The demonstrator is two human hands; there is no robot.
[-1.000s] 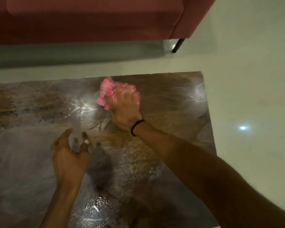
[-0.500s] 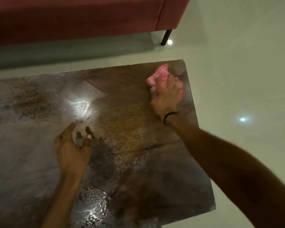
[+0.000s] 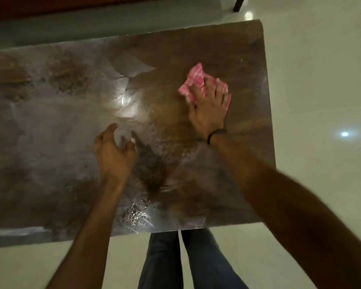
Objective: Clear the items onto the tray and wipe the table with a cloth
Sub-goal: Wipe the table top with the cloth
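Note:
A crumpled pink cloth [image 3: 194, 81] lies on the glossy brown table [image 3: 61, 126], toward its far right part. My right hand [image 3: 208, 107] presses flat on the cloth with fingers spread over it; a black band circles the wrist. My left hand [image 3: 113, 151] hovers over or rests on the table's middle, fingers apart and curled, holding nothing. Wet streaks and droplets shine on the tabletop. No tray or other items show in the head view.
A red sofa [image 3: 71, 5] runs along the far side, with a black leg [image 3: 238, 4] at the top right. Pale floor [image 3: 321, 80] surrounds the table. My legs in blue jeans [image 3: 188, 261] stand at the near edge.
My right hand slid the pink cloth right to the far right corner, then back toward me and slightly left. The view tipped down, showing the near edge and my legs. The left hand stayed put.

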